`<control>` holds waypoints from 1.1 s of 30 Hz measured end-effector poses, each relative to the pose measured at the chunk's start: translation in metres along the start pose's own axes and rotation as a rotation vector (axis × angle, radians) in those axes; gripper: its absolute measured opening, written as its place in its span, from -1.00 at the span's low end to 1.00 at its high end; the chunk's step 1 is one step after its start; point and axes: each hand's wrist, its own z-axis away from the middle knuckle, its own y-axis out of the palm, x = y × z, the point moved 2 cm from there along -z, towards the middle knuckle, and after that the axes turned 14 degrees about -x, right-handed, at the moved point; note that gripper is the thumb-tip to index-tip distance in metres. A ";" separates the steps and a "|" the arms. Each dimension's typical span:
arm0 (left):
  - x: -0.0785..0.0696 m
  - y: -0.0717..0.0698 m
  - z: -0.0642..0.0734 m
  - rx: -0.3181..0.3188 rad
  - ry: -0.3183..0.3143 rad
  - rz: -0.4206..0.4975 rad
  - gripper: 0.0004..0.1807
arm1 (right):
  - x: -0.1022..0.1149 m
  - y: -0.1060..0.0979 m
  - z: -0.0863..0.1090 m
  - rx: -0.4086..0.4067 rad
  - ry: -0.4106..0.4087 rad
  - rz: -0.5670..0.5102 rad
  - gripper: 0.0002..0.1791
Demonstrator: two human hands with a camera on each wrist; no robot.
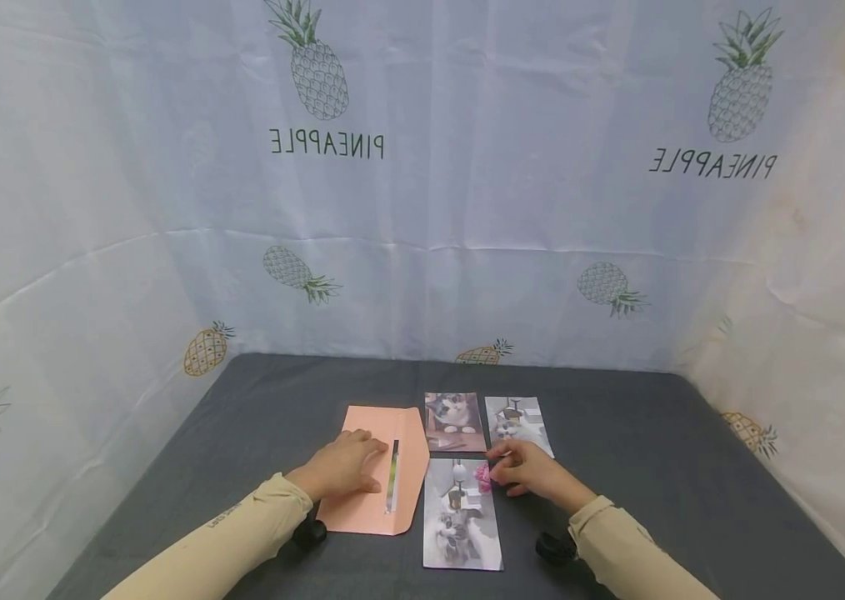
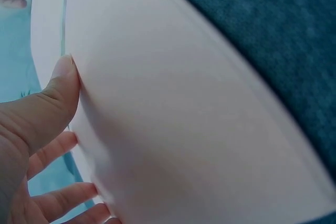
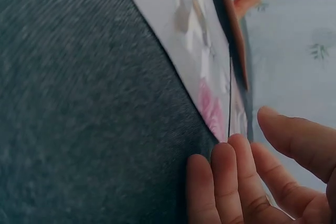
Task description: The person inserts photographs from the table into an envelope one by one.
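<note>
My left hand [image 1: 343, 467] rests on a salmon-pink envelope [image 1: 413, 467], whose flap points right. A thin strip of a picture [image 1: 392, 477] shows along the envelope's opening. In the left wrist view the thumb [image 2: 65, 77] touches the edge beside the opening, with the other fingers spread along the envelope. To the right lies a cat photo [image 1: 460, 533] with a pink flower in its upper right corner. My right hand [image 1: 535, 473] is at that corner; its extended fingers [image 3: 224, 169] hold nothing that I can see.
Behind the lower photo lie another cat photo [image 1: 456, 421] and, to its right, a third picture [image 1: 516, 417] partly behind my right hand. A dark cloth [image 1: 617, 433] covers the table. Pineapple-print curtains [image 1: 422, 192] surround it. Black wrist devices [image 1: 309, 533] sit below both hands.
</note>
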 end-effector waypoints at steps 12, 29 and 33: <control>0.000 0.002 0.000 0.003 -0.004 -0.003 -0.34 | -0.003 0.004 -0.004 -0.021 -0.005 0.057 -0.62; 0.000 0.001 0.000 0.005 0.000 -0.007 -0.35 | 0.004 0.018 -0.005 -0.165 0.037 0.273 -0.49; -0.001 -0.001 0.001 0.002 0.004 -0.004 -0.35 | 0.007 0.021 -0.004 -0.185 0.045 0.298 -0.51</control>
